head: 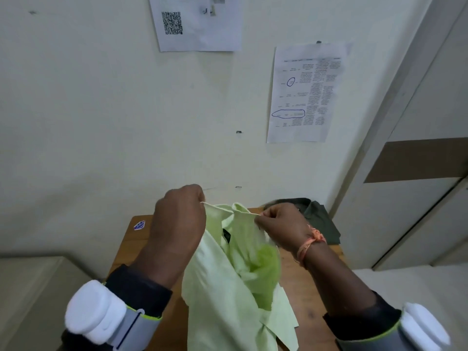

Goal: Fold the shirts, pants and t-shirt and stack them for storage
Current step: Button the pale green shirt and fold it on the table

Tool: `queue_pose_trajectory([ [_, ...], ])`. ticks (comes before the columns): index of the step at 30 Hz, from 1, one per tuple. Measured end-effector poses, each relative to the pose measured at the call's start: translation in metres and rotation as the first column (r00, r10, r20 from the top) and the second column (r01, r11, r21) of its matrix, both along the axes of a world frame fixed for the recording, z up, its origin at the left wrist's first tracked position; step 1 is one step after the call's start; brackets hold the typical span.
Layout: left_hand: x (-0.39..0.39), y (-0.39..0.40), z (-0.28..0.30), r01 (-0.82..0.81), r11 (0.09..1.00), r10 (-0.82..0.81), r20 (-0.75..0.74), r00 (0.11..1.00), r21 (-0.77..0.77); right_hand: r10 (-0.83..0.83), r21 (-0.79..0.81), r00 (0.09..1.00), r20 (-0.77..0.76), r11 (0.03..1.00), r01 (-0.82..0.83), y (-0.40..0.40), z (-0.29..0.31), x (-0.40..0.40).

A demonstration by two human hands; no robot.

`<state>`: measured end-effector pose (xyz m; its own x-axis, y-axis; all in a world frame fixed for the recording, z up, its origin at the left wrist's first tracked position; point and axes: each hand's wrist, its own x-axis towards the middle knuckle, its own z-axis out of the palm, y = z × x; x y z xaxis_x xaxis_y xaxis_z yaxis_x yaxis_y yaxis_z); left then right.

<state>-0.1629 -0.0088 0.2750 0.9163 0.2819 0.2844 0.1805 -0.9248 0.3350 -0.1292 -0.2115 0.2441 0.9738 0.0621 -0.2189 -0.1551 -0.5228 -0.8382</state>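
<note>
Both forearms reach forward and up, each wearing a grey band with a white padded block near the elbow. The left hand (178, 219) and right hand (279, 224) are raised side by side, fingers curled, each pinching the top edge of a thin, pale green shirt (228, 287) that hangs crumpled between them over the wooden table (304, 287). Farther back on the table lies a dark green garment (320, 221), against the white wall.

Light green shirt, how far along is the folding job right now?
Done: a dark green garment lies folded at the wooden table's far end. In hand: the left hand and right hand pinch the light green shirt up, unfolded. Left: folding and stacking it; other clothes aren't visible.
</note>
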Motion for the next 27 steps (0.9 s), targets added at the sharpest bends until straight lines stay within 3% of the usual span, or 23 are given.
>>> queue_pose_trajectory([
  [2,-0.006,-0.007,-0.005,0.061,0.984,-0.075,-0.082,0.994,-0.169,0.021,0.101,0.998,-0.06,0.995,-0.015,0.004,0.0,-0.005],
  [4,-0.013,-0.019,-0.008,0.083,0.874,-0.149,-0.102,0.984,-0.478,0.028,0.404,0.984,-0.173,0.914,0.045,0.011,0.001,-0.011],
  [5,-0.015,-0.022,-0.01,0.055,0.762,-0.154,-0.098,0.983,-0.646,0.033,0.532,0.975,-0.221,0.842,0.093,0.015,0.001,-0.014],
  [7,-0.018,-0.027,-0.013,-0.047,0.426,-0.159,-0.126,0.979,-0.904,0.009,0.637,0.972,-0.235,0.757,0.147,0.021,0.001,-0.017],
  [9,-0.021,-0.031,-0.014,-0.129,0.108,-0.187,-0.148,0.971,-0.986,-0.027,0.649,0.98,-0.195,0.746,0.15,0.025,0.0,-0.02],
  [11,-0.021,-0.032,-0.017,-0.148,0.006,-0.18,-0.147,0.973,-0.989,-0.06,0.619,0.987,-0.149,0.773,0.141,0.028,-0.001,-0.022],
  [13,-0.022,-0.031,-0.019,-0.136,0.033,-0.148,-0.139,0.979,-0.99,-0.092,0.58,0.987,-0.13,0.8,0.151,0.03,-0.004,-0.024],
  [14,-0.022,-0.03,-0.021,-0.123,0.09,-0.117,-0.134,0.984,-0.988,-0.105,0.57,0.987,-0.121,0.807,0.156,0.03,-0.005,-0.024],
  [15,-0.022,-0.028,-0.022,-0.102,0.197,-0.076,-0.119,0.99,-0.975,-0.121,0.558,0.987,-0.102,0.815,0.157,0.029,-0.005,-0.025],
  [17,-0.023,-0.027,-0.024,-0.05,0.504,0.002,-0.057,0.998,-0.862,-0.165,0.449,0.986,0.008,0.882,0.144,0.027,-0.004,-0.024],
  [19,-0.025,-0.028,-0.023,-0.012,0.686,0.023,0.006,1.0,-0.727,-0.194,0.261,0.965,0.174,0.954,0.145,0.027,0.0,-0.028],
  [23,-0.03,-0.035,-0.023,0.109,0.821,-0.068,0.094,0.993,-0.56,-0.12,0.159,0.909,0.399,0.985,0.06,0.04,0.003,-0.04],
  [27,-0.028,-0.033,-0.022,0.115,0.819,-0.1,0.056,0.993,-0.563,-0.088,0.119,0.886,0.456,0.992,0.037,0.046,-0.003,-0.047],
])
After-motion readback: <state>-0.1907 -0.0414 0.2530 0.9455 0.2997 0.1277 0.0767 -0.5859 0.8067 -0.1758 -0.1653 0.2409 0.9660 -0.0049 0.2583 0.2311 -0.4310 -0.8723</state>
